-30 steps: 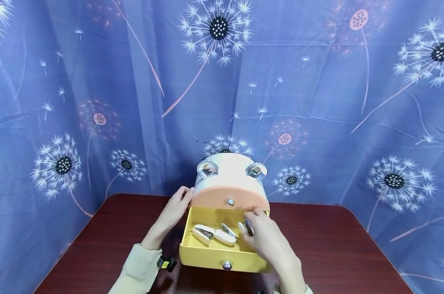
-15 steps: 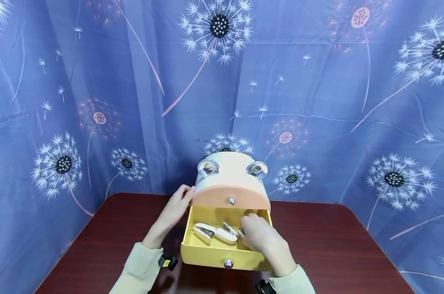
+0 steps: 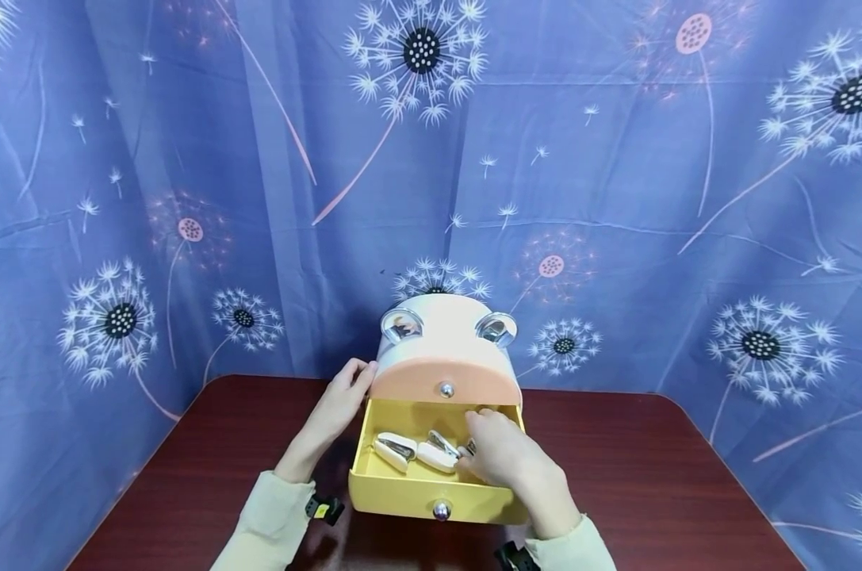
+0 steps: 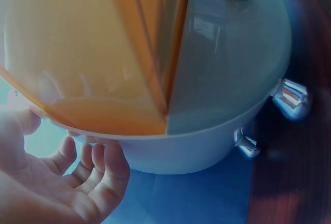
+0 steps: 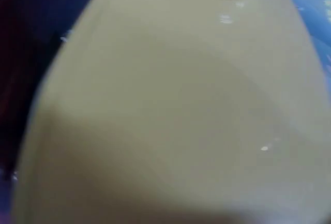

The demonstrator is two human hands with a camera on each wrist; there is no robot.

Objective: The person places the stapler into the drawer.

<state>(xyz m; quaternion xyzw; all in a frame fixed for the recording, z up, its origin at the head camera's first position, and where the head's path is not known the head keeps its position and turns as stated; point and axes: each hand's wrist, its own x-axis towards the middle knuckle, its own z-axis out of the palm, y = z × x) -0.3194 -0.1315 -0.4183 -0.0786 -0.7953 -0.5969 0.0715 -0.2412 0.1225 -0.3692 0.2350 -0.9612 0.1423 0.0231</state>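
A small white storage box [image 3: 441, 333] with a peach upper front and chrome round ornaments stands on the table, its yellow drawer [image 3: 391, 493] pulled out. Inside the drawer lie two white mini staplers with metal parts, one at the left [image 3: 395, 450] and one in the middle [image 3: 436, 454]. My right hand [image 3: 507, 454] is down in the drawer's right side, fingers curled round a third stapler [image 3: 471, 446], mostly hidden by the hand. My left hand [image 3: 338, 411] touches the box's left side; in the left wrist view its loosely bent fingertips [image 4: 116, 157] meet the wall.
The dark red-brown table [image 3: 616, 468] extends to both sides of the box. A blue curtain [image 3: 616, 182] with dandelion prints hangs behind it. Round chrome knobs sit on the peach front [image 3: 446, 389] and on the drawer. The right wrist view is mostly blurred pale surface.
My right hand has gone lower into the drawer with the stapler, which was more visible a second ago. My left hand has stayed against the box.
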